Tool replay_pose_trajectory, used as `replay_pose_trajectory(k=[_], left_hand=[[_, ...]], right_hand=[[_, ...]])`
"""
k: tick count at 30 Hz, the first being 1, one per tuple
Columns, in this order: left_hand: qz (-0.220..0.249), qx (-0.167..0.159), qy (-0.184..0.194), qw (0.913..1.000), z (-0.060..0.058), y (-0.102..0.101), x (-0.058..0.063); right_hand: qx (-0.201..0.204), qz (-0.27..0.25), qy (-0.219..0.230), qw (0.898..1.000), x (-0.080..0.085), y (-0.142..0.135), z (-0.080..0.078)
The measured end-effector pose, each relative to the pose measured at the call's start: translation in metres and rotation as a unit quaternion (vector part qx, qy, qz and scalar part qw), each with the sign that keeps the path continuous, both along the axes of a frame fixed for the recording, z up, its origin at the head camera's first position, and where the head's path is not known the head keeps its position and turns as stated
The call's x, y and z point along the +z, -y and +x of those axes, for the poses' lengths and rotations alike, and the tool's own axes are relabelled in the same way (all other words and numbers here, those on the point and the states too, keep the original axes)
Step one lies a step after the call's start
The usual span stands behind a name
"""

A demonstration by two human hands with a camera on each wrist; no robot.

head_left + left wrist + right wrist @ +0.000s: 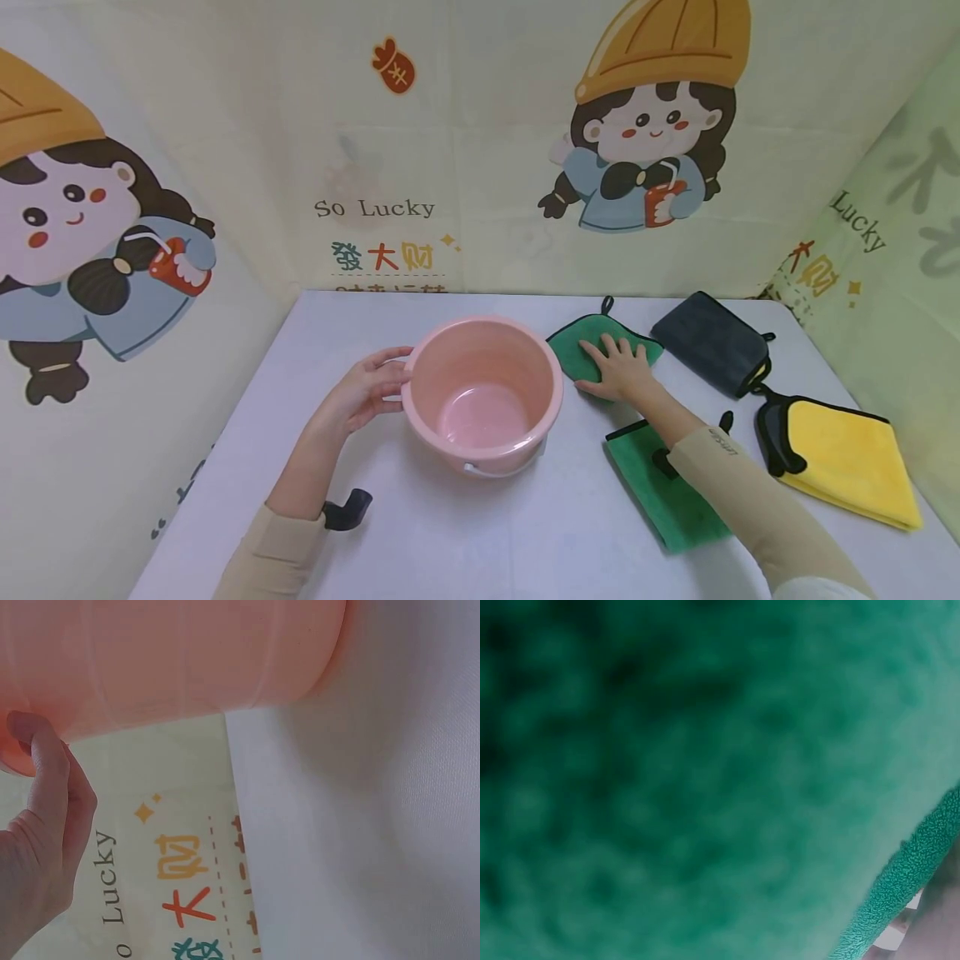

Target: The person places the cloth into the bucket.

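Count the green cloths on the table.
2: one green cloth under the right hand, a second green cloth nearer the camera, partly hidden by the right sleeve.

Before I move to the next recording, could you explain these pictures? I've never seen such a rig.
There is no machine: a person is working bare-handed. A head-worn camera took the wide picture; a camera on each wrist took the others. On the white table stands a round pink plastic bucket. To its right lie a green cloth with black trim, a folded green cloth nearer the camera, a folded dark grey cloth and a folded yellow cloth. The left hand touches the bucket near its rim. The right hand rests, fingers spread, on the farther green cloth. The right wrist picture is mostly blurred green.
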State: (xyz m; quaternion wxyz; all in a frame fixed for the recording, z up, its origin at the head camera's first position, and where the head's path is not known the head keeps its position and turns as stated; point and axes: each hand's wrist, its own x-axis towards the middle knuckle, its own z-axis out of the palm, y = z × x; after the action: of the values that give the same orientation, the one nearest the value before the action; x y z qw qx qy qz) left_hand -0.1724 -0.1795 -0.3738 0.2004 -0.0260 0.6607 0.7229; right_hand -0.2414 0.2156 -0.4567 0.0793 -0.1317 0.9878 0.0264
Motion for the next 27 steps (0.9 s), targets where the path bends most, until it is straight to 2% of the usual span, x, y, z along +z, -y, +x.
replay_pose_trajectory(k=[12,21,27], left_hand=[[-0.002,-0.008,0.001,1.0,-0.0008,0.0004,-0.0009],[-0.009,-0.006,0.005,0.9999,-0.0008,0.0003,-0.0004],[-0.013,-0.006,0.007,0.9999,-0.0009,0.0002,0.0]], right_hand=[[0.001,0.008,0.016,1.0,-0.0013,0.0023,-0.0033],[0.029,-0.019,-0.031,0.999,-0.0049,0.0001,-0.004],[0.033,-0.047,-0.048,0.997,-0.006,-0.0009,-0.0051]])
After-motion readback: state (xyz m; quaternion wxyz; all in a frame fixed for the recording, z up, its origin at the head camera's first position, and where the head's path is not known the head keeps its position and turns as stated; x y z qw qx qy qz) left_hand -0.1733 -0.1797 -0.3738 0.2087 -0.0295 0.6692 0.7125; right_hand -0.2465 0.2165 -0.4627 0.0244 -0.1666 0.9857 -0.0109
